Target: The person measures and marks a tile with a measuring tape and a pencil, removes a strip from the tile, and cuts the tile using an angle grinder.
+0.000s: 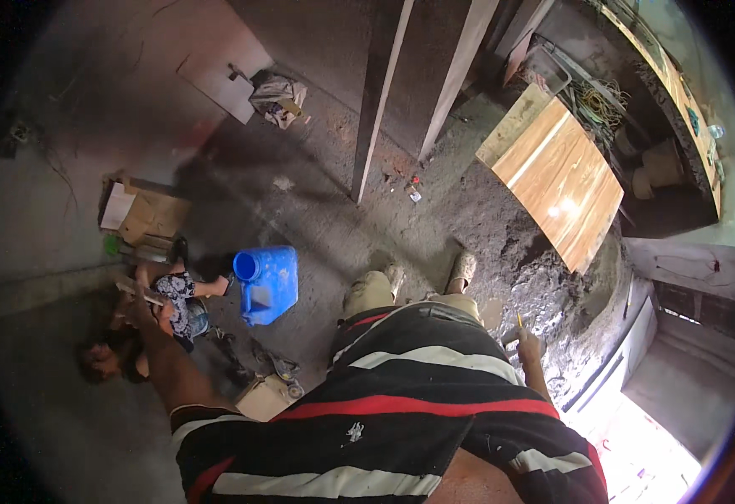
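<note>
My left arm stretches out to the left, and my left hand (pixel 136 312) is closed at a flat, greyish-brown bar (pixel 141 291). Its exact kind is unclear. Close beside it sits another person (pixel 178 296) in patterned clothing, with a hand near the same bar; whether that hand touches it I cannot tell. My right hand (pixel 532 348) hangs low at my right side, fingers closed around a thin yellow pencil (pixel 519 320) that points upward. The fingers of my left hand are small and partly hidden in the dim light.
A blue jerrycan (pixel 271 286) stands on the rough floor ahead to the left. Shiny wood-grain tile (pixel 564 181) leans at the right, beside wet mortar (pixel 544 298). Two upright posts (pixel 381 101) rise ahead. Cardboard (pixel 156 214) and a bag (pixel 279 99) lie along the left wall.
</note>
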`<action>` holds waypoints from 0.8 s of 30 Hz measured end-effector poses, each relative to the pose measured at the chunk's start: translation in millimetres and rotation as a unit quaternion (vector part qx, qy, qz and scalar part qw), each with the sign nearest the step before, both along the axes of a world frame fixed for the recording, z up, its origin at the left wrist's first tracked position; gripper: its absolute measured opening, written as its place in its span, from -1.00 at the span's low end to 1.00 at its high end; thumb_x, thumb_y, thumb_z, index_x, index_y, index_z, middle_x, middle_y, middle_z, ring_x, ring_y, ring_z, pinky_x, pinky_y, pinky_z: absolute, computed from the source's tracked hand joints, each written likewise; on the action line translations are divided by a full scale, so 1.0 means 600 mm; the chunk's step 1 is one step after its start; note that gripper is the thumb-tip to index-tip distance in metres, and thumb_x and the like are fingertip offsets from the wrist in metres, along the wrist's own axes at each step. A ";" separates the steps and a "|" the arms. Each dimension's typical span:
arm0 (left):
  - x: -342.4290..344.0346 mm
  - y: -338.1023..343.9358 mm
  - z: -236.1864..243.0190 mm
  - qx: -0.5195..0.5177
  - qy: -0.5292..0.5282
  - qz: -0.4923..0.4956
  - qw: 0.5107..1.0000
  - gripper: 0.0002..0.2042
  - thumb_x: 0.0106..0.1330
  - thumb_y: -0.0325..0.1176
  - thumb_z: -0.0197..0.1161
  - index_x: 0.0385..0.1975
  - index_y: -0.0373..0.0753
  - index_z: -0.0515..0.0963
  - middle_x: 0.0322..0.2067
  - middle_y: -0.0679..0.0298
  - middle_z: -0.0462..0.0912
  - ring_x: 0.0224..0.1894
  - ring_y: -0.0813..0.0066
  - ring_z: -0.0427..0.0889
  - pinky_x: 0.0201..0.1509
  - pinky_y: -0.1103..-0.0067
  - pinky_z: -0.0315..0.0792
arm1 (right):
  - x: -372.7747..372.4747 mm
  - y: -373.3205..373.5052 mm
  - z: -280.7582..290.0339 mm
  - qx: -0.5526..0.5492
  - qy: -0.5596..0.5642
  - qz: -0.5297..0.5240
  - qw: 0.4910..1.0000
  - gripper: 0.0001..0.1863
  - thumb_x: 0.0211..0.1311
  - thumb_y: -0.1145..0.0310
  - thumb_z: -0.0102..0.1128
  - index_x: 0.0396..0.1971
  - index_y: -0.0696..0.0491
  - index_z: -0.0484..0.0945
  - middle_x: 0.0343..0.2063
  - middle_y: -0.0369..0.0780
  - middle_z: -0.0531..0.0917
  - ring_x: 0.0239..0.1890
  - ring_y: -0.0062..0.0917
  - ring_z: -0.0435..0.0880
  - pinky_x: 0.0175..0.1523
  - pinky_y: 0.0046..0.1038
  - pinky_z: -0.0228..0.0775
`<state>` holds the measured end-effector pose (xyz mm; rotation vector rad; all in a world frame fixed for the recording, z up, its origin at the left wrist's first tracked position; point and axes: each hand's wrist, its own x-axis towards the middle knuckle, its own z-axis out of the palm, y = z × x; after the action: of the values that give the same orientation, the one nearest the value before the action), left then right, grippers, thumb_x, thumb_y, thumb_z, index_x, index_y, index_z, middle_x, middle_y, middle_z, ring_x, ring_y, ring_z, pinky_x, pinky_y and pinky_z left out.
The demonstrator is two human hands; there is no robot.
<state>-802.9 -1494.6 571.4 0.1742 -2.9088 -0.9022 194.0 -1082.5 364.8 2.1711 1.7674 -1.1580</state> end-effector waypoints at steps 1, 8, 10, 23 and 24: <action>0.006 -0.025 -0.006 0.006 0.000 0.008 1.000 -0.51 0.48 -0.14 0.19 0.19 -0.47 0.48 0.01 -0.05 0.62 0.01 0.21 0.63 0.14 0.28 0.50 | 0.008 0.001 -0.013 -0.001 -0.005 0.032 0.999 -0.40 0.43 -0.10 -0.01 -0.16 0.19 0.73 -0.40 -0.04 0.75 -0.37 -0.25 0.70 -0.23 -0.16 0.46; 0.001 -0.009 0.014 0.033 0.015 -0.005 0.999 -0.50 0.49 -0.15 0.18 0.19 -0.49 0.47 0.02 -0.07 0.62 0.04 0.21 0.62 0.17 0.28 0.48 | 0.022 -0.036 -0.010 0.037 -0.035 0.099 0.994 -0.46 0.46 -0.05 -0.10 -0.25 0.15 0.66 -0.23 0.14 0.69 -0.11 0.09 0.65 0.04 0.01 0.41; 0.016 -0.012 0.021 0.041 0.033 -0.014 0.999 -0.50 0.50 -0.16 0.18 0.20 -0.50 0.46 0.03 -0.08 0.62 0.05 0.21 0.62 0.18 0.28 0.48 | 0.010 -0.036 0.001 0.004 -0.021 0.028 0.999 -0.46 0.45 -0.06 -0.07 -0.24 0.15 0.66 -0.23 0.14 0.69 -0.10 0.09 0.66 0.06 0.00 0.41; 0.425 0.268 0.258 0.118 0.067 -0.189 0.972 -0.49 0.52 -0.17 0.17 0.21 -0.54 0.44 0.05 -0.11 0.60 0.10 0.20 0.60 0.24 0.27 0.45 | -0.137 0.137 0.077 -0.002 0.139 -0.024 0.990 -0.54 0.28 -0.06 0.26 -0.41 0.12 0.66 -0.63 -0.31 0.56 -0.56 -0.58 0.51 -0.41 -0.39 0.34; 0.437 0.293 0.230 0.122 0.043 -0.193 0.973 -0.49 0.52 -0.17 0.17 0.21 -0.54 0.44 0.05 -0.12 0.60 0.10 0.20 0.60 0.25 0.27 0.45 | -0.156 0.158 0.088 -0.002 0.141 -0.028 0.990 -0.54 0.28 -0.06 0.26 -0.41 0.12 0.66 -0.63 -0.31 0.56 -0.56 -0.58 0.51 -0.41 -0.39 0.34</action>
<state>-540.8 -1318.6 709.5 -0.4206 -2.7889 -1.2845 100.4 -987.7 417.3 2.1560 1.8120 -1.5472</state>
